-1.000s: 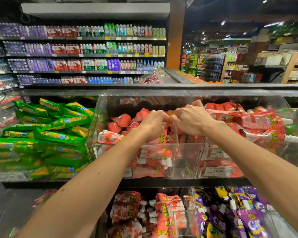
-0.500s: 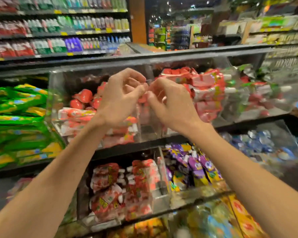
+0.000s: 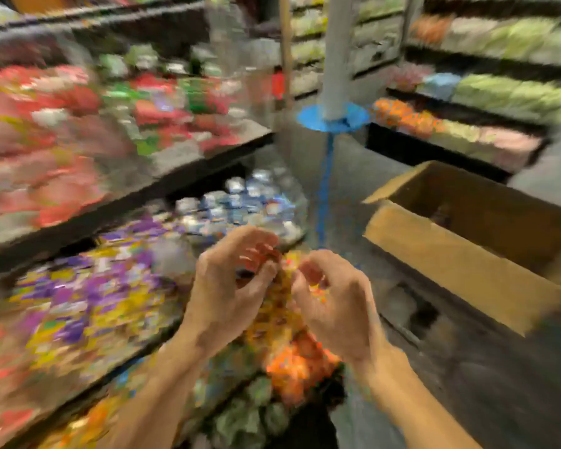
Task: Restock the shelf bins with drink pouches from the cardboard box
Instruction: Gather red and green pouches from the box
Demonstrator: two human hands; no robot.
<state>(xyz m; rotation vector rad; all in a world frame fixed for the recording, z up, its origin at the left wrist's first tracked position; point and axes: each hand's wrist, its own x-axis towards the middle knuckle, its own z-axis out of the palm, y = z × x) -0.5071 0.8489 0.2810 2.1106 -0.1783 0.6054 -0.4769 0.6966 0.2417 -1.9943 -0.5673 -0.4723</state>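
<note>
Two hands in view: one left hand (image 3: 227,286) and one right hand (image 3: 334,306). One cardboard box (image 3: 450,254), flaps open. One white pole (image 3: 336,53), with one blue disc (image 3: 332,116) round it. Pouches (image 3: 78,286) heaped red, purple and orange on the shelves (image 3: 175,179), too many and too blurred to count.
</note>
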